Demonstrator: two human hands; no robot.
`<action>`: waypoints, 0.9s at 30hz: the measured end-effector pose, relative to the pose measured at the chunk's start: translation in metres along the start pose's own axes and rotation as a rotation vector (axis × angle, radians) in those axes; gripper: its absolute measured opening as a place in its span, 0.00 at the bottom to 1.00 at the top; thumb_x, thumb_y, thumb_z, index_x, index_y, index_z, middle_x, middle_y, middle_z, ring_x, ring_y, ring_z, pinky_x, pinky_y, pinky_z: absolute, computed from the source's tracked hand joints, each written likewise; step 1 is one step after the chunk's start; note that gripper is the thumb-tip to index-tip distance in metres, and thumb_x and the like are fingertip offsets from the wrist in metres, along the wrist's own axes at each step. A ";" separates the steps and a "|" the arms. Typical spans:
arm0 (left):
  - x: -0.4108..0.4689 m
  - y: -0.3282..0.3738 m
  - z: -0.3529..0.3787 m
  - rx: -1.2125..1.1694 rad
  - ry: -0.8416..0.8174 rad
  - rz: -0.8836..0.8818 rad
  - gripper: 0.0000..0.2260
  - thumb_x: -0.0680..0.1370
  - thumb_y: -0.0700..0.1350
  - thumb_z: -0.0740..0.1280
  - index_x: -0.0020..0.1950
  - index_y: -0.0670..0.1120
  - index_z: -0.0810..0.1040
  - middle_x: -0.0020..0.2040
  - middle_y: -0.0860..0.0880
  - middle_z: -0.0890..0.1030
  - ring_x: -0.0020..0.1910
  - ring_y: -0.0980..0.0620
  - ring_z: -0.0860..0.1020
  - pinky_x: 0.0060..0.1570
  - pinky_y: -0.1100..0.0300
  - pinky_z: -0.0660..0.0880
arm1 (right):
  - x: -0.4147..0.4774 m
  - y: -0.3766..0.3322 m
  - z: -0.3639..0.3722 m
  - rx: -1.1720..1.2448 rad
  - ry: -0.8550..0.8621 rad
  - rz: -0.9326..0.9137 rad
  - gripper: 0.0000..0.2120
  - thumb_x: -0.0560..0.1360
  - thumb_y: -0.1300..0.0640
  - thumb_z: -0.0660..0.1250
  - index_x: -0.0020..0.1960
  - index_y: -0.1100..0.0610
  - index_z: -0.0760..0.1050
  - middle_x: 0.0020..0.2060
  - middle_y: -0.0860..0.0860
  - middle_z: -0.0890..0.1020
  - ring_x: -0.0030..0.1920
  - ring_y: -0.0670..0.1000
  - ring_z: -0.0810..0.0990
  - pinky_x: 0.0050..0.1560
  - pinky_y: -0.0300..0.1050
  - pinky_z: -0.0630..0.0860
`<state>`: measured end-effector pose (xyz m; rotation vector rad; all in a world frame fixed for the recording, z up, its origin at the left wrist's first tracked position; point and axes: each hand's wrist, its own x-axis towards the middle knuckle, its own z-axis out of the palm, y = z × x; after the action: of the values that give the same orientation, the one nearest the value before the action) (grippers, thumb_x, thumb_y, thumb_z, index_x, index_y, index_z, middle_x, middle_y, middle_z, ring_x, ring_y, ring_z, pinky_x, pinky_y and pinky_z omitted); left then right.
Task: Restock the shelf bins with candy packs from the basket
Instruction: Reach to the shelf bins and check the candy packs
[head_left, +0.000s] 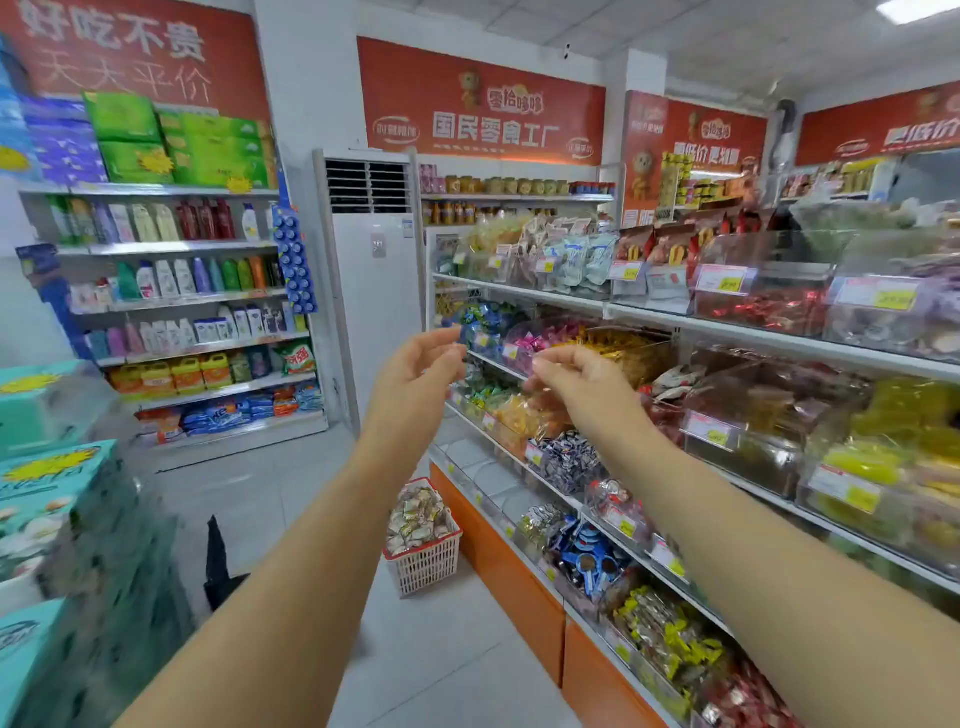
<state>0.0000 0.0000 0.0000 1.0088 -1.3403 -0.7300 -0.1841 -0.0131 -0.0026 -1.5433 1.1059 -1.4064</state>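
Left hand (421, 364) and right hand (576, 387) hang loose, empty-looking, so I'd scoop a full handful from the basket (425, 569).

Basket (423, 564) on floor, left of shelf bins (566, 462)

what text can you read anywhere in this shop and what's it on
"好吃不贵" above "天天平价": left red banner
"国民零食工厂": centre red banner
"更低价", cut off at the frame edge: far right red banner
Too blurred or small to read: the pillar banner, the price tags on the shelf bins and the bottle labels.
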 end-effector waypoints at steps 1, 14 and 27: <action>0.008 -0.009 -0.001 -0.001 -0.012 -0.009 0.08 0.83 0.45 0.64 0.58 0.57 0.78 0.56 0.55 0.83 0.55 0.56 0.82 0.60 0.55 0.77 | 0.009 0.008 0.007 -0.005 -0.005 0.004 0.06 0.81 0.57 0.66 0.55 0.58 0.77 0.45 0.55 0.85 0.40 0.51 0.82 0.38 0.42 0.78; 0.215 -0.159 -0.077 -0.027 -0.022 -0.139 0.08 0.83 0.43 0.64 0.55 0.56 0.79 0.51 0.56 0.84 0.52 0.54 0.83 0.56 0.57 0.77 | 0.214 0.112 0.145 -0.058 -0.017 0.091 0.05 0.80 0.56 0.66 0.54 0.55 0.77 0.45 0.52 0.85 0.39 0.47 0.82 0.45 0.46 0.78; 0.392 -0.305 -0.089 -0.020 -0.023 -0.246 0.09 0.83 0.42 0.63 0.57 0.55 0.78 0.51 0.57 0.84 0.49 0.57 0.82 0.56 0.58 0.77 | 0.410 0.230 0.205 -0.014 -0.033 0.175 0.03 0.80 0.57 0.66 0.52 0.54 0.77 0.43 0.52 0.85 0.40 0.50 0.82 0.42 0.43 0.76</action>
<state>0.1741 -0.4627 -0.1001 1.1650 -1.2377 -0.9402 0.0027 -0.4797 -0.1011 -1.4374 1.2015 -1.2537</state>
